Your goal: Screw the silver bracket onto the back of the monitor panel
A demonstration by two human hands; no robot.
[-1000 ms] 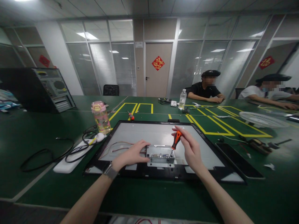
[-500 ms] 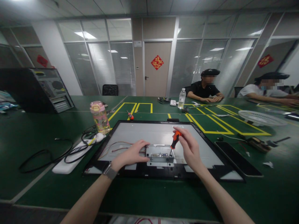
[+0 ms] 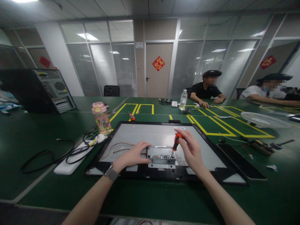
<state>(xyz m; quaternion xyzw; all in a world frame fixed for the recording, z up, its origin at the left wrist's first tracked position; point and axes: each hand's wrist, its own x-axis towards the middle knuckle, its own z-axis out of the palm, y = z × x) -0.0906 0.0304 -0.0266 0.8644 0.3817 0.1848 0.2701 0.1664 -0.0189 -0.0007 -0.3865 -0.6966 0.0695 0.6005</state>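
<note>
A monitor panel (image 3: 131,134) lies face down on the green table, black frame around a pale metal back. A small metal circuit cover (image 3: 161,156) sits near its front edge. My left hand (image 3: 132,155) rests on the panel with fingers curled against the cover's left side. My right hand (image 3: 191,150) grips an orange-and-black screwdriver (image 3: 175,142), its tip down on the cover's right end. Thin wires (image 3: 117,147) run from the cover toward the left of the panel.
A pink-lidded bottle (image 3: 101,118), a white power strip (image 3: 70,161) with black cables and a computer case (image 3: 52,90) stand to the left. A second screwdriver (image 3: 131,116) lies beyond the panel. A dark slab (image 3: 241,161) and a fan grille (image 3: 263,119) are right. Two people sit at the far side.
My right hand has turned slightly on the screwdriver, which stays with its tip on the cover. My left hand has not moved. A seated person across the table shifted a hand.
</note>
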